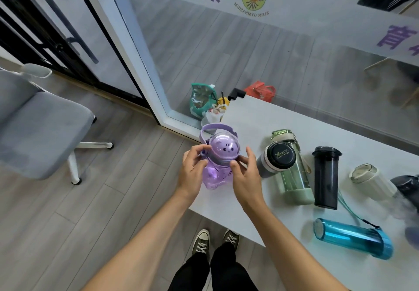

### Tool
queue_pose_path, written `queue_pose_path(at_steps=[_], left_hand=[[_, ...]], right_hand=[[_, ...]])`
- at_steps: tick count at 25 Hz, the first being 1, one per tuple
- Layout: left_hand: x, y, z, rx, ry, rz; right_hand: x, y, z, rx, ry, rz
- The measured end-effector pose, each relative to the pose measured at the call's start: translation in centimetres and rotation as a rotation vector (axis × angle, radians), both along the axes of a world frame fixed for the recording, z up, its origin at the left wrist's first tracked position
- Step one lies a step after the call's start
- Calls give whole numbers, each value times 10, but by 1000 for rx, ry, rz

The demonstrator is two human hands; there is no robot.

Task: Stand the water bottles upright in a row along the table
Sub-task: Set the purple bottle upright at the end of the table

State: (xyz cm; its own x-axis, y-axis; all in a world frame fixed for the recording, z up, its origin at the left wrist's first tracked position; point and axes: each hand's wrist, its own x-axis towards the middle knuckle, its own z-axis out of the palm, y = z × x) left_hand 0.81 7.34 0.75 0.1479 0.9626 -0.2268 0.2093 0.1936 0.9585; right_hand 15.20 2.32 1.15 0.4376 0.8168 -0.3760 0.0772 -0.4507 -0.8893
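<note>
While both hands grip the purple bottle (218, 154), a grey flask (275, 160) stands just beside.

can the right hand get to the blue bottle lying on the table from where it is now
Probably yes. The right hand is on the purple bottle, and the table between it and the blue bottle looks bare.

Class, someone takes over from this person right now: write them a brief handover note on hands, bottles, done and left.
Left hand and right hand both grip the purple bear bottle, upright at the table's left end.
Upright too: grey flask, green bottle, black tumbler.
Blue bottle lies on its side near the front edge; the white cup looks tilted.
Left: release the purple one, stand the blue one, tidy the row.
</note>
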Motion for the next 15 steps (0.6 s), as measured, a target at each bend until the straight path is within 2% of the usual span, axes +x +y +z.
queue_pose_path(at_steps=[3,10,13,15], left_hand=[[-8,-7,-7,-10,-30,87],[-30,-5,-18,-114,131,81],[-33,3,-18,-218,7,53],[-32,7,-17,-221,-35,43]], right_hand=[[1,-2,-3,-83,34,-40],[-5,9,14,-264,63,8],[-6,19,14,-314,144,-11],[-7,25,15,-319,202,-51]])
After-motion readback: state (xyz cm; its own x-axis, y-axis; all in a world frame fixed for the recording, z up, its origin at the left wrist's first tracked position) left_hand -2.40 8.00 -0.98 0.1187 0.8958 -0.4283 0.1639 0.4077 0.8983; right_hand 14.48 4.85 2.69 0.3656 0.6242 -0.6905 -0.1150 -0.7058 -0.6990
